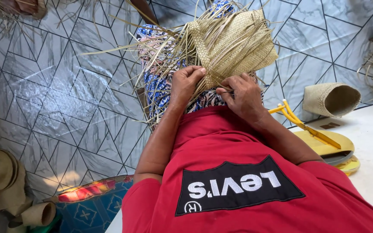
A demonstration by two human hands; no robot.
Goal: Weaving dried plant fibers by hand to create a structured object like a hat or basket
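— What did the hands have hold of?

— A half-woven straw basket (pixel 238 45), pale tan, resting on the person's lap above the patterned blue cloth (pixel 158 84) over the knees. The left hand (pixel 185 83) was curled shut, pinching loose strands at the basket's lower left edge. The right hand (pixel 243 96) was closed too, fingers bent around a few strips at the lower right edge, just beside the left hand.

— How would you have judged the thing to handle?

— Light, I'd have said, and springy rather than stiff. The woven panel looked firm enough to keep its shape, but the loose straw ends (pixel 165 51) fanning out to the left looked thin, dry and likely to crack if bent sharply. The safest hold seemed to be the finished weave near the working edge, where both hands already were, not the free ends.

— And the surface and room?

— The floor (pixel 48 95) was glossy grey tile with dark diagonal lines, probably slippery for loose straw. To the right, a white raised ledge (pixel 372 138) carried a stack of yellow round discs (pixel 324 146) with a yellow-handled tool (pixel 303 125) lying across them. A finished woven basket (pixel 331 99) lay on its side just beyond, far right. More woven pieces (pixel 5 181) sat near left, beside a blue patterned cushion (pixel 96 203). Bundles of straw showed at the far right edge and far left corner.
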